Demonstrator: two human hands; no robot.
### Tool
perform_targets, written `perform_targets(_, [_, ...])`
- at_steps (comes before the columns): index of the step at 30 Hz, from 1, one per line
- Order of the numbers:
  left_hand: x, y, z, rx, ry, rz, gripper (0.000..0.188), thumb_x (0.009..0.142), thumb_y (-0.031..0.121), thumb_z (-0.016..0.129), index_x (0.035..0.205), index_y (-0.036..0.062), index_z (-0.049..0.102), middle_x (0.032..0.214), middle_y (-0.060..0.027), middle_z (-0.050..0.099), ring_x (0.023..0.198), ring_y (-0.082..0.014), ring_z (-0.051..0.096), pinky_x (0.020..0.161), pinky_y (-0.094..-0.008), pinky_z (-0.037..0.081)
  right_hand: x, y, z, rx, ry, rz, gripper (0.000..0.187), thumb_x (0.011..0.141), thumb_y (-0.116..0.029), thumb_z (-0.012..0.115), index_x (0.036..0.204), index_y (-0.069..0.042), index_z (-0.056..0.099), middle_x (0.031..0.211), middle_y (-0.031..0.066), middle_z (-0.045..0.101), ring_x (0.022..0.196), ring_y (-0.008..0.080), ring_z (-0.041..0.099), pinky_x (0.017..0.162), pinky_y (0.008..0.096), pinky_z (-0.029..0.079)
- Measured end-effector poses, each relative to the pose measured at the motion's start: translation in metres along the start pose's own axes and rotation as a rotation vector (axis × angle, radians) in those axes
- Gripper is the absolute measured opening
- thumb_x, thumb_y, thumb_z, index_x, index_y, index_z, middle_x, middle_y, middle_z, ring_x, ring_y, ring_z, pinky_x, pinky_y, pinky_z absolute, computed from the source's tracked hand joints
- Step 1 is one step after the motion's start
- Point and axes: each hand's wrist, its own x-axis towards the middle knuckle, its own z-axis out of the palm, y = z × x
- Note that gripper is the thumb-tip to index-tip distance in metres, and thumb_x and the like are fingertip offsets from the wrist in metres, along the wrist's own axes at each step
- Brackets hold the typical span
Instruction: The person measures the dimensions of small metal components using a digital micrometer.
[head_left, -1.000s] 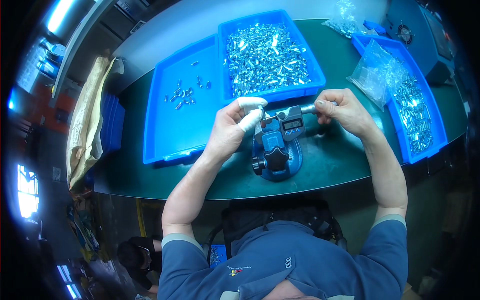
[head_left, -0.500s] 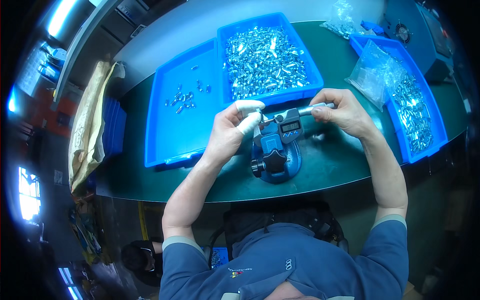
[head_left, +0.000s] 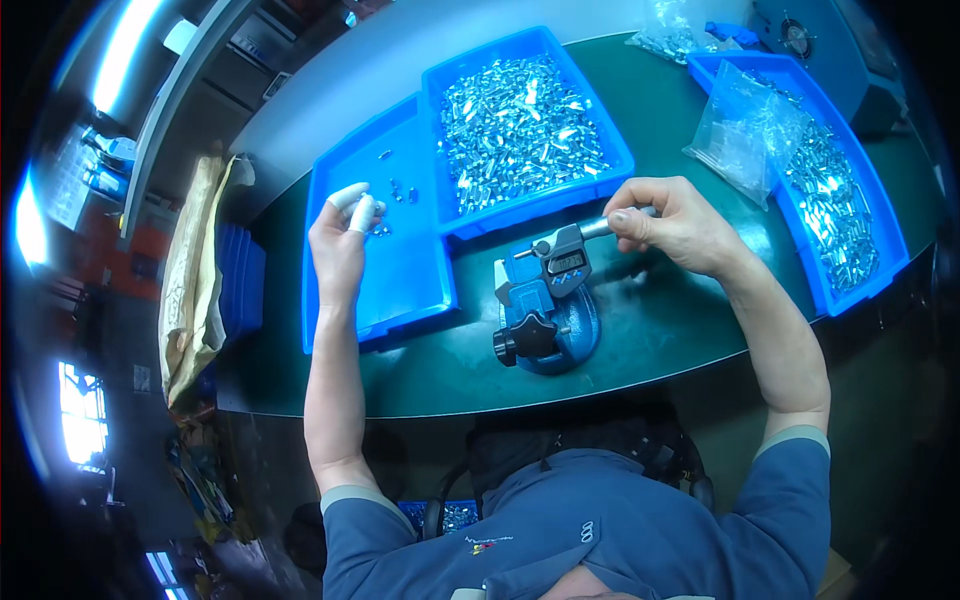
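A tray [head_left: 405, 290] lay left; right of it stood the micrometer [head_left: 566, 264], likely stiff, heavy. The right hand [head_left: 672, 225] pinched its barrel [head_left: 596, 229], the place to grip. The left hand [head_left: 340, 243] was over the tray, any pinch unclear. Parts [head_left: 412, 195] there seemed light, slippery, best held mid-length.

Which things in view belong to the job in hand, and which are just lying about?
Seemingly in use:
digital micrometer on its blue stand, right hand at its thimble
left blue tray, left hand over it
middle blue tray of metal pieces

Seemingly lying about:
clear plastic bag
brown paper
stacked blue bins
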Motion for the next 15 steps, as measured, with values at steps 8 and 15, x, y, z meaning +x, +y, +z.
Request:
perform_targets(8, [0.005, 0.0, 0.007, 0.327, -0.044, -0.053, 0.024, 0.094, 0.008, 0.063, 0.115, -0.0017, 0.063, 0.095, -0.011, 0.069, 0.089, -0.015, 0.067, 0.077, -0.0269, 0.054, -0.001, 0.001, -0.001, -0.007, 0.005, -0.004, 0.031, 0.092, -0.033, 0.067, 0.096, -0.002, 0.066, 0.079, 0.0037, 0.065, 0.074, 0.0101, 0.063, 0.067, 0.024, 0.05])
perform_targets(15, [-0.011, 0.014, 0.031, 0.215, -0.124, 0.053, 0.024, 0.092, 0.007, 0.065, 0.115, -0.0018, 0.063, 0.093, -0.0108, 0.07, 0.087, -0.015, 0.066, 0.08, -0.0275, 0.053, 0.0, 0.0, 0.0, -0.009, -0.013, 0.002, 0.033, 0.092, -0.034, 0.067, 0.097, -0.002, 0.066, 0.079, 0.0036, 0.065, 0.074, 0.0102, 0.062, 0.068, 0.0242, 0.05])
